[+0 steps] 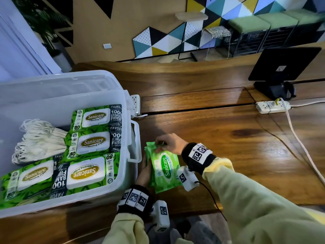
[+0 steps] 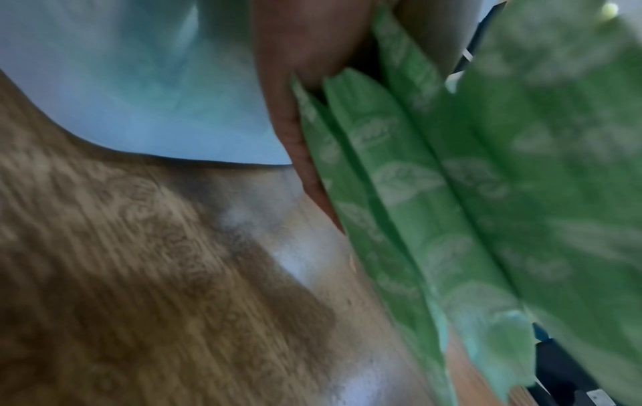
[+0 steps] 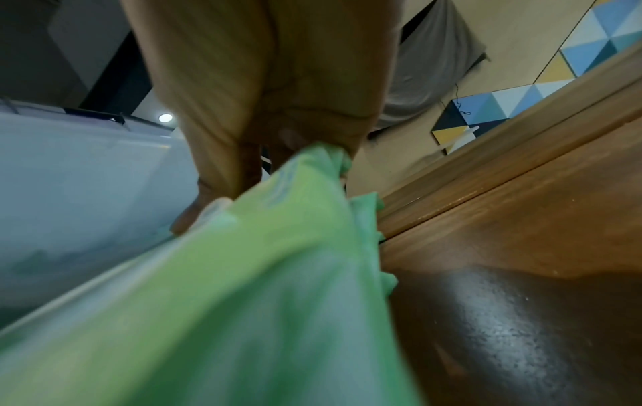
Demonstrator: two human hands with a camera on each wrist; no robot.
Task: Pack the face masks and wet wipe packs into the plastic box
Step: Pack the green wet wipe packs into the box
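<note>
A clear plastic box [image 1: 52, 103] stands at the left of the wooden table [image 1: 219, 138]. Inside lie several large green wet wipe packs [image 1: 93, 141] and a stack of white face masks [image 1: 40, 140]. Just right of the box, a tilted stack of small green wet wipe packs [image 1: 164, 169] is between both hands. My left hand [image 1: 144, 171] lies with straight fingers [image 2: 298, 142] against the stack's left side [image 2: 416, 192]. My right hand [image 1: 168, 142] pinches the stack's far end [image 3: 260, 274] with curled fingers [image 3: 243, 82]. The underside of the stack is hidden.
The box's white side handle [image 1: 136, 141] juts out close to the hands. A white power strip [image 1: 271, 106] with a cable [image 1: 299, 143] lies at the right. A black screen on a stand [image 1: 283, 67] is at the far right. Another strip [image 1: 135, 103] sits behind the box.
</note>
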